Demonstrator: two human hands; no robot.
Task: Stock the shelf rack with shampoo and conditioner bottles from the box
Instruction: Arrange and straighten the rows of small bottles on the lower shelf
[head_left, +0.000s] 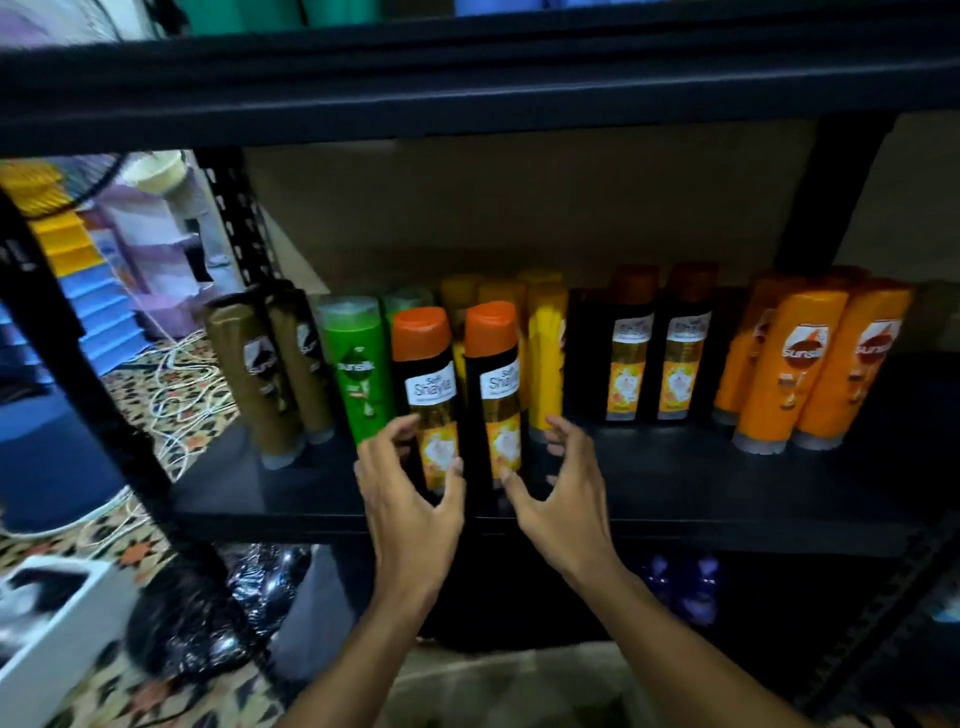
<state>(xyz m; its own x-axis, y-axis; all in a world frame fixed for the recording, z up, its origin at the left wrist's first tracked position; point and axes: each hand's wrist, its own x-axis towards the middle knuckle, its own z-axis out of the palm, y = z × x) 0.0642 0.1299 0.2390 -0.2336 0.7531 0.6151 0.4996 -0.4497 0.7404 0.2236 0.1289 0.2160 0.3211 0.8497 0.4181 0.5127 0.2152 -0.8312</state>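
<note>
Centre frame: two black orange-capped bottles (462, 400) stand upright, touching, at the shelf (675, 499) front edge. Left hand (410, 499) and right hand (558, 493) flank them, fingers spread, nothing clamped. Long axes vertical; hands equally near.

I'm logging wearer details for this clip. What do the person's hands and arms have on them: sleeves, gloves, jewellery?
Nothing shows on them. The left hand and right hand are bare, with no gloves, rings or watch visible. Both forearms are uncovered down to the bottom edge of the picture, so no sleeve comes into view.
</note>
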